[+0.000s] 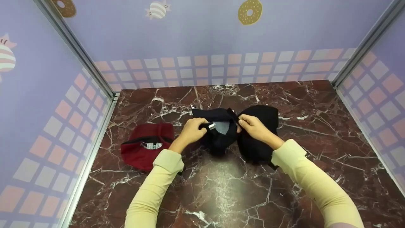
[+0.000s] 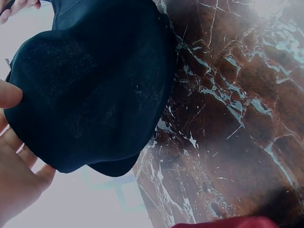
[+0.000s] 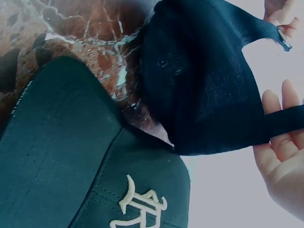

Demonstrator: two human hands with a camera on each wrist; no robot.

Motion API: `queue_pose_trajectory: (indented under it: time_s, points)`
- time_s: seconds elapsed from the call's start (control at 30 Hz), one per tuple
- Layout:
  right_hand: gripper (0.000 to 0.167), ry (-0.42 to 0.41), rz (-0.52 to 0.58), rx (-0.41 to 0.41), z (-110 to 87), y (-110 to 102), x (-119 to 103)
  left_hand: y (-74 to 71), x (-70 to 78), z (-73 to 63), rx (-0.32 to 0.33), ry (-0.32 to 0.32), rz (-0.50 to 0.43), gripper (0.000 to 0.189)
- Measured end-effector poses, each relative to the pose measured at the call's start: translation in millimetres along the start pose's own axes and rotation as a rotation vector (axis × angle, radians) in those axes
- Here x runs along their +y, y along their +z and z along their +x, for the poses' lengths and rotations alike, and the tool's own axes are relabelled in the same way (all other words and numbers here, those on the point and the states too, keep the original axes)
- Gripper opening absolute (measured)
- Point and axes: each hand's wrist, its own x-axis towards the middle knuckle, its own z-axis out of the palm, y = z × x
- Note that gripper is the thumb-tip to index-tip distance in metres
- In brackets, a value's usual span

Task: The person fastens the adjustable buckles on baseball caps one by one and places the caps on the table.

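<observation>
Nearest are my yellow sleeves [image 1: 148,193]. The marbled desk [image 1: 221,196] carries a red cap [image 1: 142,156] at left, a black cap [image 1: 253,148] at right; the dark cap [image 1: 219,141] is between them. My left hand [image 1: 192,129] pinches its buckle strap [image 1: 209,126], my right hand [image 1: 254,126] the other strap [image 1: 233,115].

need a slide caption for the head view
Left hand and right hand hold strap ends of a dark cap, between a red cap and a black cap.
</observation>
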Motion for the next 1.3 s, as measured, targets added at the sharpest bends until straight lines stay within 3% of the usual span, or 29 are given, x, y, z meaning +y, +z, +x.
queue_pose_trajectory:
  time_s: [0.23, 0.47, 0.77, 1.03, 1.3]
  points:
    - [0.019, 0.01, 0.058, 0.009, 0.4, -2, -24, -0.3, 0.8, -0.5, -0.014, -0.003, -0.085, 0.018]
    - [0.015, 0.009, 0.003, 0.029, 1.2, -2, -50, -0.2, 1.1, 1.0, -0.04, 0.006, -0.132, 0.016]
    - [0.015, 0.038, -0.057, 0.016, 3.9, -1, -59, 1.7, 3.4, 1.5, -0.11, -0.004, -0.173, 0.016]
    - [0.008, 0.003, -0.013, -0.002, 2.0, 2, -66, 2.8, 3.2, 1.5, -0.137, 0.006, -0.216, 0.016]
    - [0.017, 0.012, 0.003, -0.023, 0.8, 2, -75, 0.2, 5.2, 1.5, -0.209, 0.001, -0.31, 0.019]
